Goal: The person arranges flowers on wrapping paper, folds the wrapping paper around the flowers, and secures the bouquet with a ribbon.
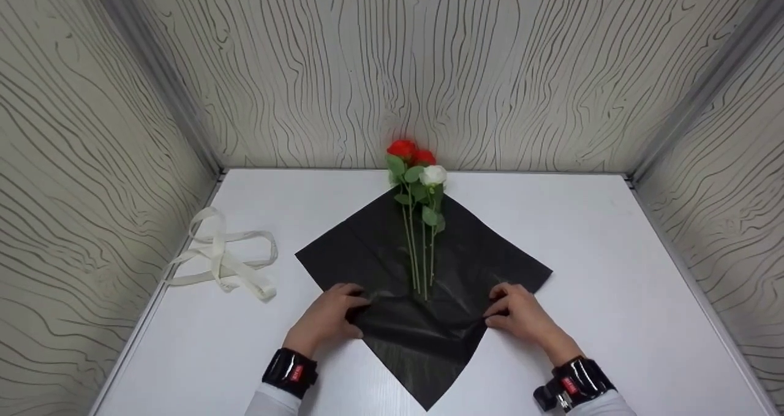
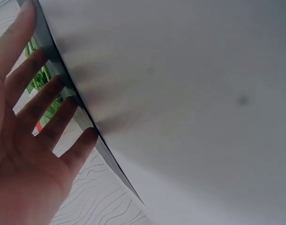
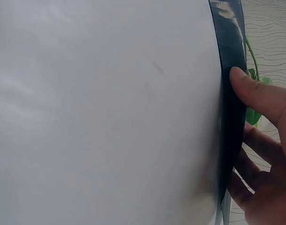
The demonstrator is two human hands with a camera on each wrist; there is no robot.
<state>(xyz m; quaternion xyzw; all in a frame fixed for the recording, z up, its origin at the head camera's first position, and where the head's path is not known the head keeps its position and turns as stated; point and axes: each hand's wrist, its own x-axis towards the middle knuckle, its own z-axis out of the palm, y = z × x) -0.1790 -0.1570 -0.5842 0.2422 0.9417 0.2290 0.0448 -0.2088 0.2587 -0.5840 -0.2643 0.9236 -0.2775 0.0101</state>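
Observation:
A square sheet of black wrapping paper (image 1: 373,244) lies cornerwise on the white table, buckled in a ridge across its lower half. On its upper part rest artificial roses, red (image 1: 401,149) and white (image 1: 434,174), stems pointing down the sheet. My left hand (image 1: 327,318) is at the sheet's lower left edge. In the left wrist view its fingers (image 2: 54,115) are spread and fairly straight, tips at the paper's edge. My right hand (image 1: 520,315) pinches the lower right edge; the right wrist view shows the thumb (image 3: 255,91) on the dark paper, fingers beyond it.
A loosely looped cream ribbon (image 1: 217,250) lies on the table's left side. Wood-grain patterned panels (image 1: 343,67) enclose the back and both sides of the white table (image 1: 612,293). The red blooms reach the table's back edge.

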